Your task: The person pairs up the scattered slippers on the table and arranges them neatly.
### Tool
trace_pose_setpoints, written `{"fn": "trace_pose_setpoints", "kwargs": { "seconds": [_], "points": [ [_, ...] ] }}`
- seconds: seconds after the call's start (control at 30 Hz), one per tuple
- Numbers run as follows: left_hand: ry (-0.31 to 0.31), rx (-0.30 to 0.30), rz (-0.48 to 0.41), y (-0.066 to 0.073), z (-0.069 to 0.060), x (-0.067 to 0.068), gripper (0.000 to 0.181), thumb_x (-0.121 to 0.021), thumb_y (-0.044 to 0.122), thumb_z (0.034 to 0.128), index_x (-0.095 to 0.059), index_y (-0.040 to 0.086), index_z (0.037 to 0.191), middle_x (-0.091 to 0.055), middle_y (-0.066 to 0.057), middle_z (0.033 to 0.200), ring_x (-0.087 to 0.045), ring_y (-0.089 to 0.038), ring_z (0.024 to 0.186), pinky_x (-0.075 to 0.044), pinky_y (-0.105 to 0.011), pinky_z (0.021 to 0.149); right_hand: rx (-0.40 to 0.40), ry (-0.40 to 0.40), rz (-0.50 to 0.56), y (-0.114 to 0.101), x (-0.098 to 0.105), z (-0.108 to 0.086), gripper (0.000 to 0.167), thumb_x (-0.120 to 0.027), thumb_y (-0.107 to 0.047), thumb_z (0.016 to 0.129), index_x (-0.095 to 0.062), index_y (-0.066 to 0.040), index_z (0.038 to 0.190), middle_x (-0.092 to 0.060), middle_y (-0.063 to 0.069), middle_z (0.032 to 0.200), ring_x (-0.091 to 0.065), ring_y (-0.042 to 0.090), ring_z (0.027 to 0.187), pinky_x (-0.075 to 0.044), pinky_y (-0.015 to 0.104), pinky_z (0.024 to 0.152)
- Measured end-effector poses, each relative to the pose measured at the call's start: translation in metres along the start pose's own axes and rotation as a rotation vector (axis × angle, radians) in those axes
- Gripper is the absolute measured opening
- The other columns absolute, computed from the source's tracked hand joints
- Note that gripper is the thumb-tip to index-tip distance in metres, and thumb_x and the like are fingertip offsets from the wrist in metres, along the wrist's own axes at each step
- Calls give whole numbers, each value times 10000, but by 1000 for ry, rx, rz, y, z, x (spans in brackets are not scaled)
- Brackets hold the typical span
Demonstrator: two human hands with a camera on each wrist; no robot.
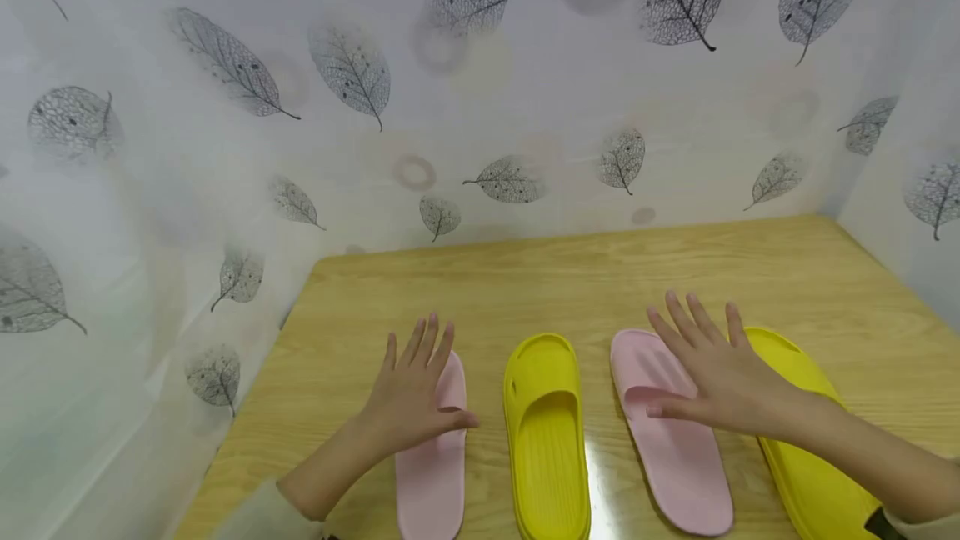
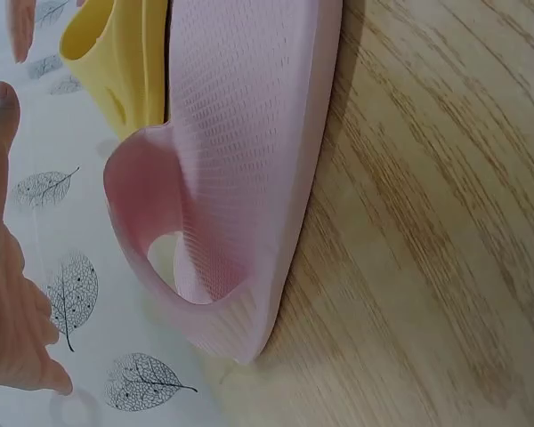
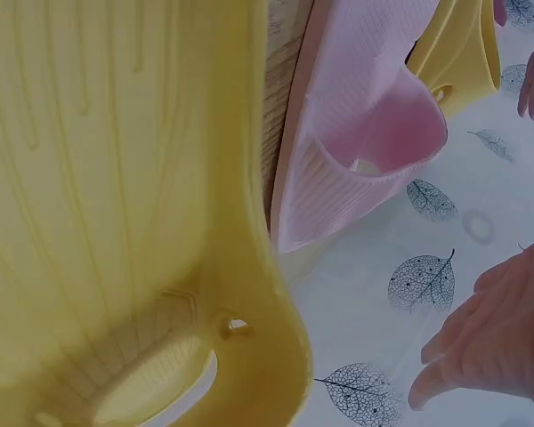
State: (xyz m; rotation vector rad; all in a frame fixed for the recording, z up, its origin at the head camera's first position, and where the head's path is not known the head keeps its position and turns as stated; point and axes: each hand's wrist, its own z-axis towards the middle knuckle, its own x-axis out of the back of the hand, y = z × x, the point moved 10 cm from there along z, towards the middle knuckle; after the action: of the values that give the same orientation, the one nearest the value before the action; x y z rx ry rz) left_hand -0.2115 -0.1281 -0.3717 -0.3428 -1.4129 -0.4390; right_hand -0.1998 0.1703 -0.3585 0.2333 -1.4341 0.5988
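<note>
While both your hands hover above the tabletop (image 1: 570,282), fingers spread wide and holding nothing, your left hand (image 1: 408,402) is over the left pink slipper (image 1: 433,482), its long axis running near to far, strap end far. Just right of that thumb lies the middle yellow slipper (image 1: 551,457), also pointing far, and your left hand is the nearer one to it. Across now: your right hand (image 1: 723,382) hangs over the right pink slipper (image 1: 678,465) and right yellow slipper (image 1: 810,486), both slanting near-right to far-left, pink under your thumb.
</note>
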Motion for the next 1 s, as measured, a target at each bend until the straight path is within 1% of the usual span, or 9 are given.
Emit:
{"fn": "trace_pose_setpoints", "kwargs": {
  "seconds": [0.17, 0.27, 0.33, 0.4, 0.53, 0.73, 0.87, 1.0],
  "points": [
    [-1, 12, -3, -2, -5, -4, 1161, -589, 744, 700, -147, 39, 1510, -89, -211, 1555, -109, -366, 1438, -118, -657, 1091, 3, -10, 1, 0, -7, -2, 1057, -610, -622, 802, -60, -84, 1527, 37, 206, 1565, 164, 312, 1427, 238, 559, 1058],
    [-21, 20, -20, -4, -6, -9, 1181, -505, 817, 699, -129, 48, 1512, -57, -193, 1558, -93, -354, 1440, -101, -649, 1098, 9, -6, -1, -1, -8, -2, 1055, -614, -623, 800, -75, -79, 1526, 37, 197, 1568, 190, 276, 1424, 245, 546, 1059],
    [-38, 23, -39, -4, -7, -13, 1185, -488, 828, 699, -109, 56, 1514, -31, -179, 1561, -73, -345, 1442, -86, -645, 1102, 16, 1, 0, -1, -8, -2, 1054, -615, -625, 798, -82, -81, 1526, 26, 195, 1569, 191, 266, 1425, 242, 547, 1061],
    [-50, 26, -79, -4, -7, -16, 1183, -516, 811, 699, -101, 64, 1517, -8, -167, 1562, -51, -335, 1445, -55, -638, 1108, 22, 10, 5, -2, -8, -2, 1054, -624, -619, 794, -81, -91, 1527, 11, 194, 1571, 175, 270, 1429, 235, 552, 1064],
    [-53, 22, -117, -3, -6, -18, 1173, -625, 730, 687, -125, 69, 1519, -18, -161, 1563, -41, -325, 1446, -38, -639, 1108, 39, 20, -2, -3, -12, -3, 1051, -623, -628, 788, -107, -85, 1525, -33, 209, 1569, 103, 333, 1440, 198, 590, 1070],
    [-79, 12, -90, -3, -6, -26, 1196, -610, 752, 681, -90, 80, 1522, -4, -157, 1565, -45, -327, 1445, -61, -645, 1105, 56, -1, -64, -6, -23, -4, 1053, -562, -693, 786, -109, -96, 1527, -53, 208, 1570, 54, 370, 1440, 222, 541, 1076],
    [-94, 10, -89, -2, -8, -28, 1218, -604, 770, 667, -81, 75, 1521, 5, -159, 1563, -42, -329, 1443, -55, -643, 1106, 59, 0, -86, -8, -27, -4, 1052, -551, -706, 781, -113, -108, 1528, -53, 197, 1573, -6, 397, 1437, 224, 526, 1081],
    [-111, 1, -77, -1, -10, -32, 1237, -602, 782, 651, -105, 51, 1516, -15, -181, 1556, -65, -356, 1438, -72, -648, 1101, 48, -38, -97, -9, -32, -5, 1059, -536, -724, 774, -127, -101, 1526, -74, 207, 1568, -34, 409, 1434, 236, 525, 1073]
  ]
}}
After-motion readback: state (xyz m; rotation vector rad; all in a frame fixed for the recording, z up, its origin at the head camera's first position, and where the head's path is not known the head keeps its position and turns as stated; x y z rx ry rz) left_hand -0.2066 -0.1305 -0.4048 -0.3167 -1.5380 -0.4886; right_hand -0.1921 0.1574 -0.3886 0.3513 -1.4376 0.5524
